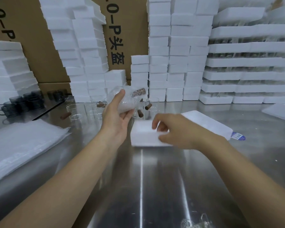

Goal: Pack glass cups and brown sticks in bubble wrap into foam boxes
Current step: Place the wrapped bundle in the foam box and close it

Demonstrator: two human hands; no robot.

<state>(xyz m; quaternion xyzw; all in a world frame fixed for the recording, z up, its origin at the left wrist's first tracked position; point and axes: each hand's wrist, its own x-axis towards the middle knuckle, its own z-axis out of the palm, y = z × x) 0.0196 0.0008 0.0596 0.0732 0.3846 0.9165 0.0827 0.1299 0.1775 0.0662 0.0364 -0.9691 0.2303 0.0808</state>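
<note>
Gripping a bubble-wrap bundle (124, 102) above the steel surface (155, 178), the left hand (117, 116) has its thumb and fingers curled round the wrap. A speckled brown stick (139, 92) shows through the upper right end of the bundle; whether a glass cup is inside it cannot be told. The right hand (176, 130) is clamped on a small white foam box (143, 134), which sits on the surface just below the bundle. Its fingers hook over the box's top and its thumb lies against the near side. A flat foam piece (207, 122) lies just behind the box, partly hidden by the right hand. Beyond the bundle stand clear glass cups (76, 111), with loose brown sticks (148, 106) lying among them. A pile of bubble-wrap sheets (23, 145) lies at the left, with dark cups (21, 101) beyond it. Stacks of foam boxes (160, 46) and cardboard cartons (125, 38) line the back.
</note>
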